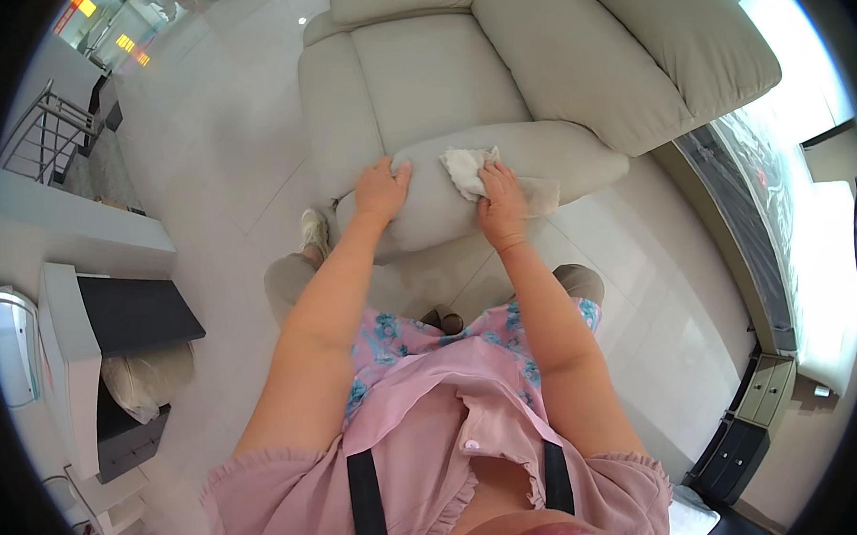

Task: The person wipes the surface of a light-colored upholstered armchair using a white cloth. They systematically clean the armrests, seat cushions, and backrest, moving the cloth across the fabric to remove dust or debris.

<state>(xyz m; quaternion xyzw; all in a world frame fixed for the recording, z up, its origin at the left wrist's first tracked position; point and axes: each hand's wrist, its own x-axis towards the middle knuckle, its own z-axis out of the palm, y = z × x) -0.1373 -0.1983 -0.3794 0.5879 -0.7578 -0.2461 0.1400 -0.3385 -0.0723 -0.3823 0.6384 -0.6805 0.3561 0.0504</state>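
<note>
A grey-beige upholstered recliner sofa (435, 81) stands in front of me, its near padded armrest (426, 210) across my reach. My left hand (382, 189) rests on the front part of that armrest, thumb apart from the fingers, holding nothing. Farther right along the same armrest, my right hand (503, 201) presses on a thin off-white cloth (467, 169). Part of the cloth spreads beyond the fingertips, and another part hangs over the armrest's outer side, right of the hand.
Glossy pale floor tiles (251, 153) surround the sofa. At left are a dark-topped cabinet (140, 316) with a plastic-wrapped item (146, 380) and a metal rack (50, 133). A plastic-covered mattress (748, 203) on a bed frame and a bedside cabinet (764, 389) stand at right.
</note>
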